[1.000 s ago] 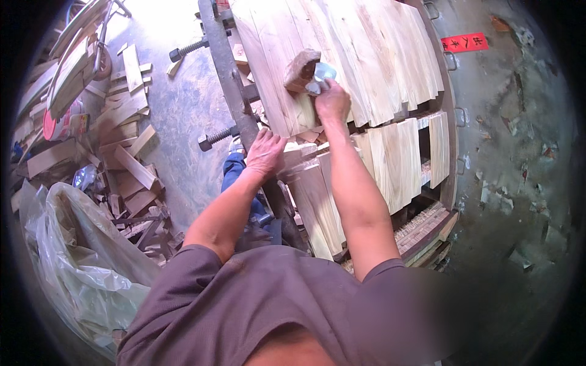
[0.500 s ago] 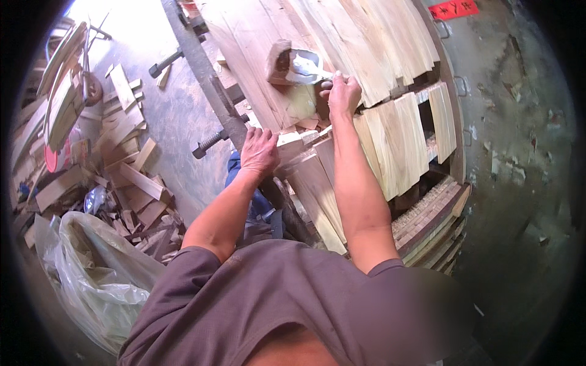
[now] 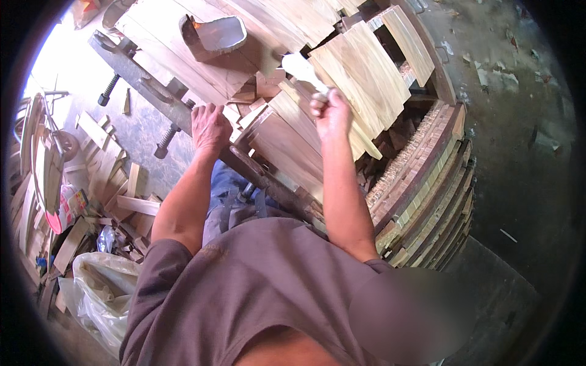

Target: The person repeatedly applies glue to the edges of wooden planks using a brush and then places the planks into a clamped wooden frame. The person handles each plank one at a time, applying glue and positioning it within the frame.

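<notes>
My right hand (image 3: pixel 333 116) is closed round the handle of a flat tool (image 3: pixel 301 68) coated in white, perhaps a brush or spreader; the coating hides its exact kind. Its white end hovers over or against pale wooden boards (image 3: pixel 360 79); contact is unclear. Left of it, a cut-open container (image 3: pixel 223 35), brown outside and white within, sits on a board. My left hand (image 3: pixel 210 127) has its fingers bent over a dark metal clamp bar (image 3: pixel 165 97) along the near left side of the boards. Small wood offcuts (image 3: pixel 247 96) lie between the two hands.
Threaded clamp screws (image 3: pixel 166 141) stick out leftward from the bar. Below the boards at right are curved stacked wood layers (image 3: pixel 421 183). Scrap wood (image 3: pixel 104 152) is heaped on the floor at left, near a clear plastic bag (image 3: pixel 101 293).
The white-coated tool has come out of the container and over the boards to its right. The view has shifted, and the container now appears further up and left. My left hand stays at the bar.
</notes>
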Available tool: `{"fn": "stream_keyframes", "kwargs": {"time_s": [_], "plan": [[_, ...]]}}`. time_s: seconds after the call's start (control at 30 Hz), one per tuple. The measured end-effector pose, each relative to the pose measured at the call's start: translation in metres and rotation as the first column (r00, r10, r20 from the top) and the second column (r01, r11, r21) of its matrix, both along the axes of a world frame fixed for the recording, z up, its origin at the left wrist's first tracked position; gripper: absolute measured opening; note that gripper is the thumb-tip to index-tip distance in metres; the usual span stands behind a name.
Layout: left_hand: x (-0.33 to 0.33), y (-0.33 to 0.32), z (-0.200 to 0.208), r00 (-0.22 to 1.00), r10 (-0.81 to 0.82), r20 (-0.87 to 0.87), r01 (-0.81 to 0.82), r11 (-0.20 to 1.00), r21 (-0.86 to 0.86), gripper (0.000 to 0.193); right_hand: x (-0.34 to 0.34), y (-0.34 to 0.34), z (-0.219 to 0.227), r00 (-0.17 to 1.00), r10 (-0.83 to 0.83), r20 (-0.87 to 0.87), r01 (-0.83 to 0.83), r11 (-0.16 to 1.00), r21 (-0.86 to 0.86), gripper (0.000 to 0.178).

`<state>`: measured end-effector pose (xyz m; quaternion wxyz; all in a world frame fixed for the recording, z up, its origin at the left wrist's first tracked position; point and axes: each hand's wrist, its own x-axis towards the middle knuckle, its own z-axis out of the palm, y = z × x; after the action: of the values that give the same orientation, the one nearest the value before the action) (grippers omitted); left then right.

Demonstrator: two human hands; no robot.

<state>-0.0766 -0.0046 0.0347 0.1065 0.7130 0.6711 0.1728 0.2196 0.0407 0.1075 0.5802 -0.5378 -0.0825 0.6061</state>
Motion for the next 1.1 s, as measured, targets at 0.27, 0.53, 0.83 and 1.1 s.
{"fn": "stream_keyframes", "kwargs": {"time_s": [0.27,0.53,0.83,1.1], "plan": [[0.001,-0.001,-0.002,0.999,0.01,-0.035,-0.009,1.0,0.015,0.024,0.034,-0.009,0.024,0.798,-0.106,0.593,0.094,0.994,0.05,0.008],[0.001,-0.002,-0.003,0.999,0.033,-0.04,-0.033,0.999,-0.002,0.026,0.028,-0.003,0.007,0.472,0.017,0.881,-0.002,1.0,-0.017,0.008],[0.005,0.001,0.007,0.993,0.034,-0.11,-0.047,0.992,-0.121,0.027,0.095,-0.062,0.015,0.444,0.055,0.894,0.121,0.985,-0.121,0.007],[0.008,0.004,0.006,0.983,0.013,-0.183,-0.047,0.982,-0.18,0.032,0.16,-0.12,0.01,0.278,0.032,0.96,0.24,0.965,-0.102,0.007]]}}
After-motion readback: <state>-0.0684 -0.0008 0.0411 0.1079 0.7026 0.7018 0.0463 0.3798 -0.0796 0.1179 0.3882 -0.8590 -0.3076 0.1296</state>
